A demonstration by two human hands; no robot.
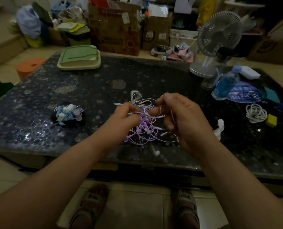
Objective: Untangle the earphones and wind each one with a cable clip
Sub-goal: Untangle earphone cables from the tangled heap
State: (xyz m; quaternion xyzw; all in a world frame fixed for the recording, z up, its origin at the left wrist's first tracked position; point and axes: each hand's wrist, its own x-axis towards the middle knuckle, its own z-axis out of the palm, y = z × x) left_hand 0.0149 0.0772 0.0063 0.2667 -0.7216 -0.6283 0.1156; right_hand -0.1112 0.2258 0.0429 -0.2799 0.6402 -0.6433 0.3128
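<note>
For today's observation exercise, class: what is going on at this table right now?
A person is working with both bare hands on a tangle of earphones, purple and white, lying on a dark speckled table. The left hand grips strands at the tangle's left side, and the right hand pinches a white cord between thumb and forefinger. The cords are knotted together. A small heap of blue and purple earphones lies apart to the left, apparently bundled already.
</note>
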